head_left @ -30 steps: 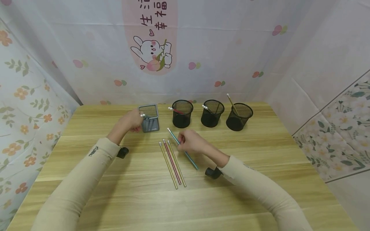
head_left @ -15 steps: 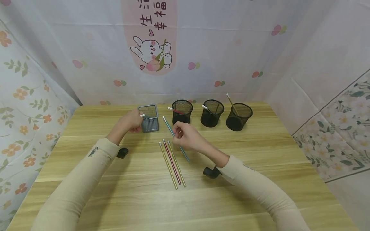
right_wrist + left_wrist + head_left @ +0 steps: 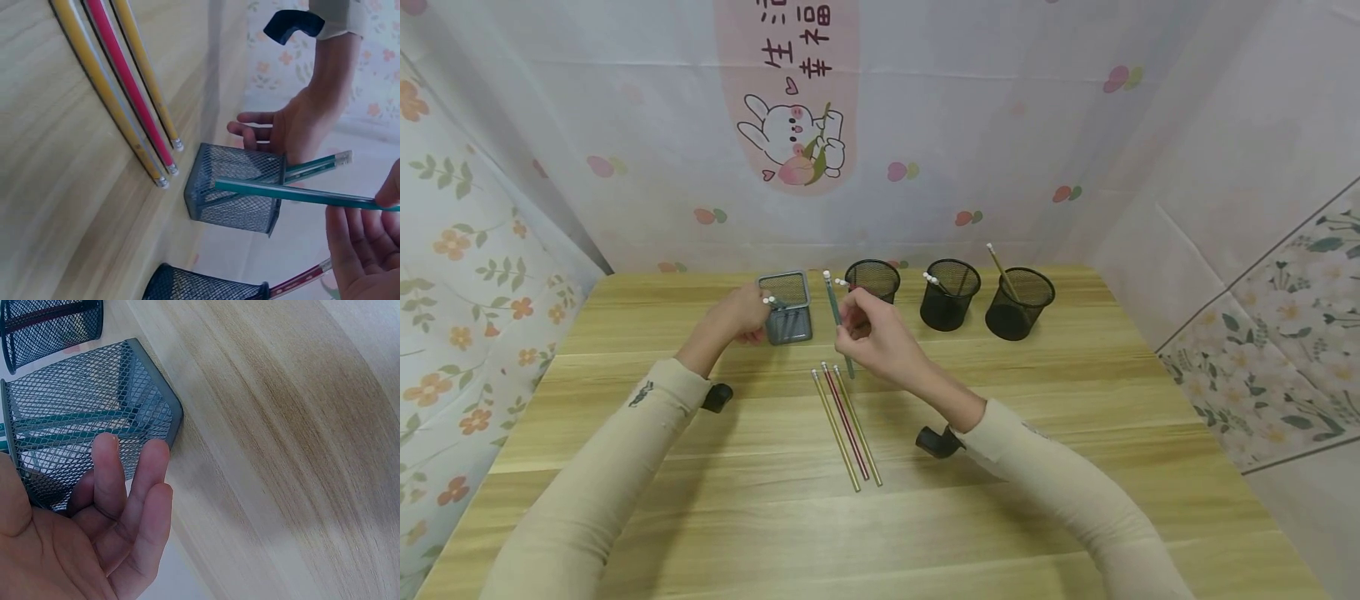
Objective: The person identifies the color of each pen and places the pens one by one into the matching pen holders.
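Note:
My left hand [image 3: 736,315] holds the near side of a grey square mesh pencil holder [image 3: 792,327], its fingers [image 3: 147,472] bent beside the mesh wall. Two green pencils [image 3: 317,166] with white erasers lean inside that holder. Between thumb and fingers, my right hand [image 3: 883,340] pinches a teal pencil [image 3: 269,189], eraser end up. It is raised above the table, just right of the square holder, and overlaps it in the right wrist view. On the tabletop lie a red pencil [image 3: 848,425] and two yellow pencils [image 3: 833,425], side by side.
Right of the square holder stand three round black mesh cups: one with red pencils [image 3: 887,287], a middle cup [image 3: 945,312] with several pencils, and a right cup [image 3: 1011,323] with a yellow pencil. A printed curtain [image 3: 985,125] hangs behind the table [image 3: 1037,500].
My right hand has lifted the teal pencil and brought it left and away from me towards the square holder, turning it more upright. The left hand has stayed at the holder.

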`<state>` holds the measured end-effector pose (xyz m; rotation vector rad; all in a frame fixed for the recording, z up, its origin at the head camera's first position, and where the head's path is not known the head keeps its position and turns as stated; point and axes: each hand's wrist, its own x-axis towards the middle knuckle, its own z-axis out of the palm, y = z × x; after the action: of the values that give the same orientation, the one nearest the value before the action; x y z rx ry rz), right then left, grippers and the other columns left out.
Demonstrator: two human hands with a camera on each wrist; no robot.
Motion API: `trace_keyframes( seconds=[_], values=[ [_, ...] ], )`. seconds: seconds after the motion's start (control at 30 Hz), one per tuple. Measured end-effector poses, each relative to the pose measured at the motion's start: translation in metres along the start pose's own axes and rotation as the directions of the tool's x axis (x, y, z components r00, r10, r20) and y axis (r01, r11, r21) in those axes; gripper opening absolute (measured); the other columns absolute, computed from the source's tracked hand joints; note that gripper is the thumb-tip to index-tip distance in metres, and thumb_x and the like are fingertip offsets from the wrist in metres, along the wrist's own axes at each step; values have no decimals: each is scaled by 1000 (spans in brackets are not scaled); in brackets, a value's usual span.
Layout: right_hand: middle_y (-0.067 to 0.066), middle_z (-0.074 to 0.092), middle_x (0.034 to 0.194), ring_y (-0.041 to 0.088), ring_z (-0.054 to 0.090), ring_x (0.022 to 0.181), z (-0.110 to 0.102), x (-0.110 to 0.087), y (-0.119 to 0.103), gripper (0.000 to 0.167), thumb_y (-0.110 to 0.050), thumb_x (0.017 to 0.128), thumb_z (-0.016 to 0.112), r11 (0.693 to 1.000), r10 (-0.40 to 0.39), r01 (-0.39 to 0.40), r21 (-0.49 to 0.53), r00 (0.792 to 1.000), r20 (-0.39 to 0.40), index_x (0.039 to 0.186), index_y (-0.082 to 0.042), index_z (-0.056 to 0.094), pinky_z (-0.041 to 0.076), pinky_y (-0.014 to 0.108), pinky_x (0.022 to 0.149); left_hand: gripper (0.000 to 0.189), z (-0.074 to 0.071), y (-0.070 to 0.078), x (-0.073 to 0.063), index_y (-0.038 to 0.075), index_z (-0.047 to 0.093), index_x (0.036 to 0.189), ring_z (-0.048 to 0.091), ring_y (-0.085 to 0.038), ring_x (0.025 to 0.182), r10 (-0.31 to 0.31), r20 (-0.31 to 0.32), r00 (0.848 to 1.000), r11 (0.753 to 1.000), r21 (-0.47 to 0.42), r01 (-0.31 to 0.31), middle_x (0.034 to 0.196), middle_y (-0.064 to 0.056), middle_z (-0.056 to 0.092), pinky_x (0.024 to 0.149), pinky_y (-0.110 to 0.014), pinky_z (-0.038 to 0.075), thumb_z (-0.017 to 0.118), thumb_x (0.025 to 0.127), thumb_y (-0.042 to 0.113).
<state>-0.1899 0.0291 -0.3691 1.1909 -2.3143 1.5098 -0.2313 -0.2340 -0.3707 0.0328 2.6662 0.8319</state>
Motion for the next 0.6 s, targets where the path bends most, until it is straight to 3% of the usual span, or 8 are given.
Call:
trace_keyframes(
  seconds=[0.33,0.6],
  values=[
    [11,59,89,18,63,78,7,15,3,17,12,88,63,988,-151,153,13,981,-123,98,0,56,58,32,70,35,0,-2,0,-9,55,105,70,-34,69,8,-1,1000,1000,4,-8,72,-17,66,61,-40,58,26,109,10],
    [16,57,89,25,64,80,12,23,8,20,15,84,64,944,-328,326,-47,915,-236,98,3,56,58,35,71,38,0,-1,1,-10,57,108,69,-33,69,-6,0,1000,1000,-6,6,71,-16,66,60,-40,57,25,109,12]
  ],
)
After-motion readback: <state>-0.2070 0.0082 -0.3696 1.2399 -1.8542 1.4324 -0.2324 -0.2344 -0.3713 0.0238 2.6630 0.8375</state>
